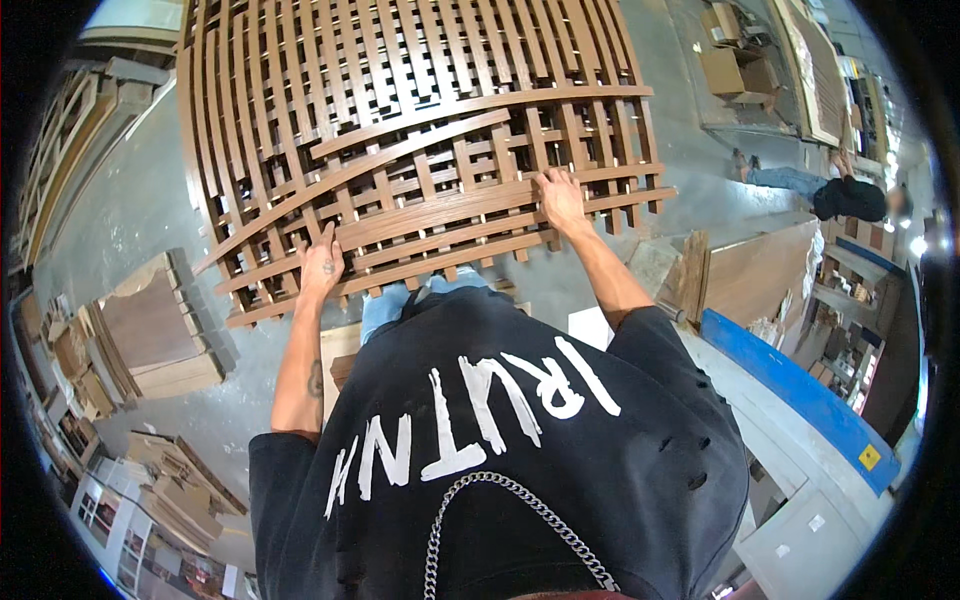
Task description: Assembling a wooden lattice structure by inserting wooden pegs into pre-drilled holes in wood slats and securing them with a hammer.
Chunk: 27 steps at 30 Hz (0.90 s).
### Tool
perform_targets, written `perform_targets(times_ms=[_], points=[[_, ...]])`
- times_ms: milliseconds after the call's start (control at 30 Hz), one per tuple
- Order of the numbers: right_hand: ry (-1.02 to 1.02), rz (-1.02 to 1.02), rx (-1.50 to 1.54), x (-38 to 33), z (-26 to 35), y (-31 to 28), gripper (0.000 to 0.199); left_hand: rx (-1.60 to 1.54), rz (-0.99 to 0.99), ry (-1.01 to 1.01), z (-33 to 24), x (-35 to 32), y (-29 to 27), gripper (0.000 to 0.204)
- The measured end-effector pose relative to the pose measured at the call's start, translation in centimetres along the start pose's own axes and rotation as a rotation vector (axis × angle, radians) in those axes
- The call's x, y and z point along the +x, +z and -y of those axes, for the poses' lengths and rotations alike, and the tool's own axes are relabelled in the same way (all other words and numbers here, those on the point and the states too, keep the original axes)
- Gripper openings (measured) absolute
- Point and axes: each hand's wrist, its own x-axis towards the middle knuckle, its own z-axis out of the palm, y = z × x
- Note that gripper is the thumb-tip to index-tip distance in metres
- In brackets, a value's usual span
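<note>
A wide brown slat (440,211) lies crosswise near the front of a stacked lattice of brown slats (400,70). My left hand (321,264) is closed at its left end, the fingers pointing away from me. Farther right, my right hand (562,200) has its fingers bent over the other end of the same slat. Two more loose slats, a long curved-looking one (480,103) and a shorter one (430,140), rest at a slant just beyond. The undersides of both hands are hidden.
A stack of brown panels (155,330) sits on the grey floor at left. Cardboard boxes (738,75) stand at the far right. A large board (760,270) and a blue machine beam (800,400) are on my right. Another person (850,198) stands farther off.
</note>
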Motion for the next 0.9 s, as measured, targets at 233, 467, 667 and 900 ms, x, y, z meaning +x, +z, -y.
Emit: perform_targets(times_ms=[233,467,667,900], points=[[-0.084,-0.032,-0.062,0.5,-3.0,-0.2,0.035,0.054,0.142,0.071,-1.0,0.3,0.3,0.063],[0.036,0.046,-0.129,-1.6,-3.3,-1.9,0.049,-0.099,-0.632,0.033,3.8,0.0,-1.2,0.022],[0.147,0.045,-0.039,-3.2,-0.3,-3.9,0.047,-0.211,-0.854,-0.724,23.5,-4.2,-4.0,0.062],[0.142,0.044,-0.099,-3.5,-0.4,-2.0,0.054,-0.130,-0.777,-0.805,26.9,-7.3,-3.5,0.064]])
